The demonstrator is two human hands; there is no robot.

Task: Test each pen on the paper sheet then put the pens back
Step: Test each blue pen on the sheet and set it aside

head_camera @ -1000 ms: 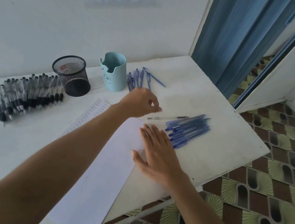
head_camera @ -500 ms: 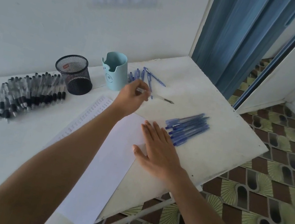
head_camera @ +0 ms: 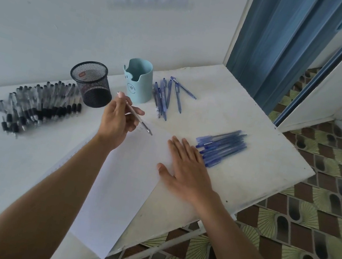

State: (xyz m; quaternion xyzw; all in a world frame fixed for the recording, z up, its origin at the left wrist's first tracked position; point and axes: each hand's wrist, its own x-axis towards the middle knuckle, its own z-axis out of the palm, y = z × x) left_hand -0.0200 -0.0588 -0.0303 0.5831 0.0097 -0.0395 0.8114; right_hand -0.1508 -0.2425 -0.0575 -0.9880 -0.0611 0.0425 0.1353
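My left hand (head_camera: 117, 119) holds a clear pen (head_camera: 138, 119) in a writing grip, its tip down at the far end of the white paper sheet (head_camera: 124, 180). My right hand (head_camera: 185, 170) lies flat with straight fingers on the sheet's right edge. A bundle of capped blue pens (head_camera: 221, 149) lies just right of my right hand. Several blue click pens (head_camera: 166, 96) lie beside the light blue pen cup (head_camera: 138, 83). A black mesh cup (head_camera: 92, 83) stands left of it, with a row of black-grip pens (head_camera: 37, 105) further left.
The white table (head_camera: 246, 124) ends at a corner on the right, above a patterned tile floor (head_camera: 320, 224). A blue curtain (head_camera: 283, 42) hangs behind the far corner. A white wall runs along the table's back. Bare feet show below the near edge.
My left hand picked up a clear pen from beside the blue bundle, swung it left and brought its tip down toward the sheet. My right hand stayed flat on the paper.
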